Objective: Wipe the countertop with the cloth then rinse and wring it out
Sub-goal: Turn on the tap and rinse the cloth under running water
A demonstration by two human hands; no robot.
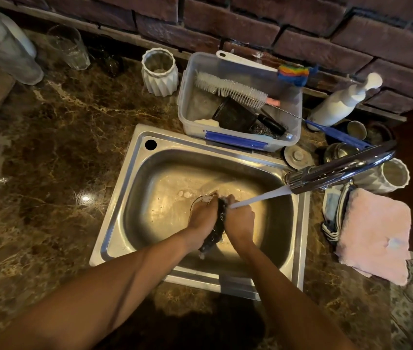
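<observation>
cloth (216, 229): dark, bunched, over the sink (114, 210) basin, under the tap stream (258, 197)
left hand (201, 219): fingers curled round the cloth
right hand (240, 221): fingers curled round its other side
risk: stream hits the knuckles, likely splash onto the surface (49, 160)
risk: wet cloth could slip into the basin
room: faucet (339, 170) close on the right, plastic bin (240, 102) overhangs the back rim; left of the basin open
</observation>
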